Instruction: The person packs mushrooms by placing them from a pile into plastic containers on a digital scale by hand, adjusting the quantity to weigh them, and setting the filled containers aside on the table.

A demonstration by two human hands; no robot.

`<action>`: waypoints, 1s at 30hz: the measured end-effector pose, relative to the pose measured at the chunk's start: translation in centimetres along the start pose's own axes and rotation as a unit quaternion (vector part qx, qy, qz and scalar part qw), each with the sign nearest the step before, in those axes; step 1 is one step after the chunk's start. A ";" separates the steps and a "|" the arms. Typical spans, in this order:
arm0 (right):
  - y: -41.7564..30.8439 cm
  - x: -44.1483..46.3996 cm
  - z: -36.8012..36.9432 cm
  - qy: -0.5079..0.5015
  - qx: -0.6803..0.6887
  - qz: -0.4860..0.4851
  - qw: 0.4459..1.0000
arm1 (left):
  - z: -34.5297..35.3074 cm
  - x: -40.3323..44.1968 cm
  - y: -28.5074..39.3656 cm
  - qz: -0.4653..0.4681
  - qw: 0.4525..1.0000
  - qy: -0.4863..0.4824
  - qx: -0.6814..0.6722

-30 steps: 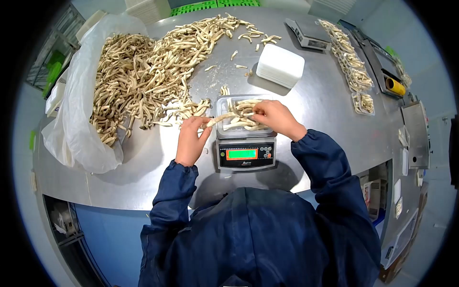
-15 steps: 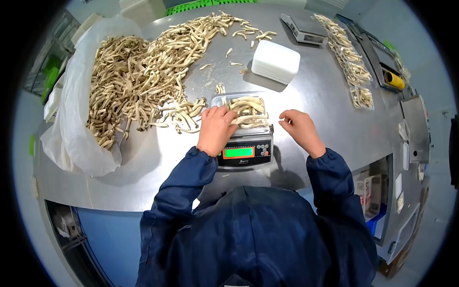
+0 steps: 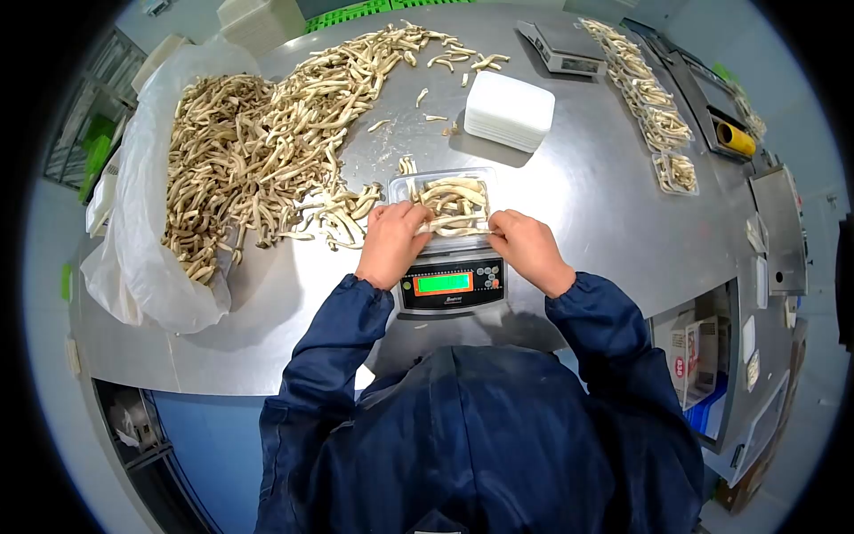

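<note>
A clear plastic tray (image 3: 397, 189) with long pale mushrooms (image 3: 455, 191) in it rests on a digital scale (image 3: 454, 301) whose display is lit green. At the tray's near left corner is my left hand (image 3: 390, 242), its fingers curled over the edge against the mushrooms. My right hand (image 3: 531, 250) pinches at the near right corner, by the end of a mushroom. Whether either hand grips the tray or a mushroom is hidden by the fingers.
A large mushroom heap (image 3: 258, 151) spreads from a plastic bag (image 3: 147, 205) on the left. Beyond the scale stand stacked white trays (image 3: 509, 111) and a second scale (image 3: 560, 52). Filled trays (image 3: 663, 129) line the right side of the steel table (image 3: 614, 222).
A mushroom held between both hands a second ago is no longer raised. My left hand moved over the tray's near left corner; my right hand drew away, then came back to the tray's right corner.
</note>
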State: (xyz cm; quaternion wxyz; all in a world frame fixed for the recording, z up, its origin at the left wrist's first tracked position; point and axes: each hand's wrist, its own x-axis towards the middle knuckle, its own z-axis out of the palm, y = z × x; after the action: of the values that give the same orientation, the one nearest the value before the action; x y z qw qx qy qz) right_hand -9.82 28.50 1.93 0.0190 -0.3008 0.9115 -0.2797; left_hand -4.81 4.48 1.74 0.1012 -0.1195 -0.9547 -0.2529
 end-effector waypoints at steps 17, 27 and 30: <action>-1.3 0.4 0.2 0.031 -0.075 -0.106 0.991 | -2.1 -0.9 -2.1 0.018 0.992 -0.027 -0.119; -2.1 2.7 0.2 0.117 -0.018 -0.100 0.988 | 2.0 0.0 -0.6 -0.047 0.997 0.031 0.053; -1.5 4.6 1.4 0.114 0.000 -0.109 0.987 | 2.2 0.5 -0.6 -0.082 0.996 0.017 0.041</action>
State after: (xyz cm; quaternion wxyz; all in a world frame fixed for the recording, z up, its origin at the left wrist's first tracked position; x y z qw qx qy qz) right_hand -12.46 24.25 2.10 -0.1159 -0.3645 0.8694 -0.3129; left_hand -5.75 5.15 -0.33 0.1010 -0.0322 -0.9691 -0.2226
